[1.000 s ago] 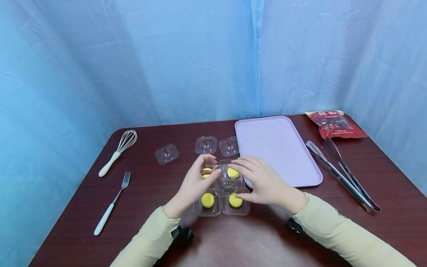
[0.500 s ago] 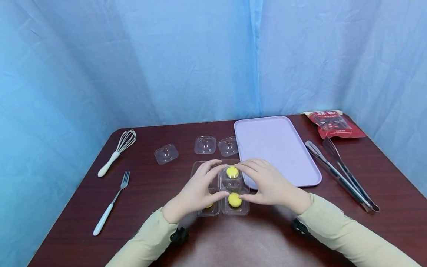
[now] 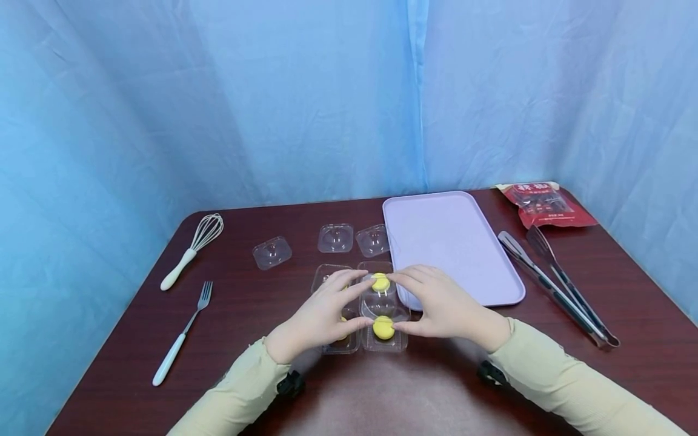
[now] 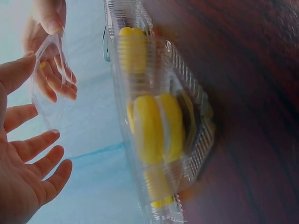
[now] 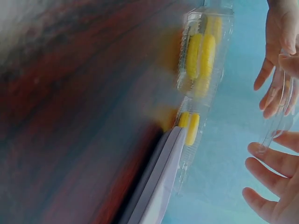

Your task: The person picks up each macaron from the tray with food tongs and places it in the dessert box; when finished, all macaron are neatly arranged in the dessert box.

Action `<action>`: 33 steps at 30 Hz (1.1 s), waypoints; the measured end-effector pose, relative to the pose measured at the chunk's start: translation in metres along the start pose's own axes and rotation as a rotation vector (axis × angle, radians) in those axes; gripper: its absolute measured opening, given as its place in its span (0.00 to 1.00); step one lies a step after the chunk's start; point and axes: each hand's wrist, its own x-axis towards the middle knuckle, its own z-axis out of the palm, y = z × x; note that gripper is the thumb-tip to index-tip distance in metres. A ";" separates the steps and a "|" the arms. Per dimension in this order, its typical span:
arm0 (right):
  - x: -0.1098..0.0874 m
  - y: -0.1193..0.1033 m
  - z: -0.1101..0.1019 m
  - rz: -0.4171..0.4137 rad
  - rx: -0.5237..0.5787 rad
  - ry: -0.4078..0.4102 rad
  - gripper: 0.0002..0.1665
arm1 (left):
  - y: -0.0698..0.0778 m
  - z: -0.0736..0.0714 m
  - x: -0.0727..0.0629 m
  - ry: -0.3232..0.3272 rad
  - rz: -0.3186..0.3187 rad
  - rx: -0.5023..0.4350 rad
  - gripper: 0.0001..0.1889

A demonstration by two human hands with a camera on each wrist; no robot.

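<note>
Both hands hold one clear plastic lid raised above a cluster of clear plastic boxes. My left hand pinches its left edge between thumb and fingers; my right hand grips the right edge the same way. Beneath, in the front right box, lies a yellow macaron with a pale filling. Another yellow macaron shows in the box behind it. The left hand partly covers the two left boxes, and a bit of yellow peeks out there. From the right wrist, the lid appears nearly edge-on.
Several spare clear lids, such as the middle one, lie behind the boxes. A lilac tray sits at the right, beside tongs and a red packet. A whisk and fork lie at the left.
My left hand has shifted right and toward the front, now covering the front left macaron more. The lid between both hands has come over the right-hand boxes. In the last half second little moved.
</note>
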 end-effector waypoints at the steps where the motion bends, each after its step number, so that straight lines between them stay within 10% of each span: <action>1: 0.000 0.000 0.000 0.002 0.007 -0.002 0.45 | 0.000 0.000 0.000 -0.007 0.004 0.003 0.34; 33: -0.016 -0.022 0.006 0.100 0.045 -0.211 0.43 | 0.005 0.007 0.001 -0.283 -0.008 0.038 0.37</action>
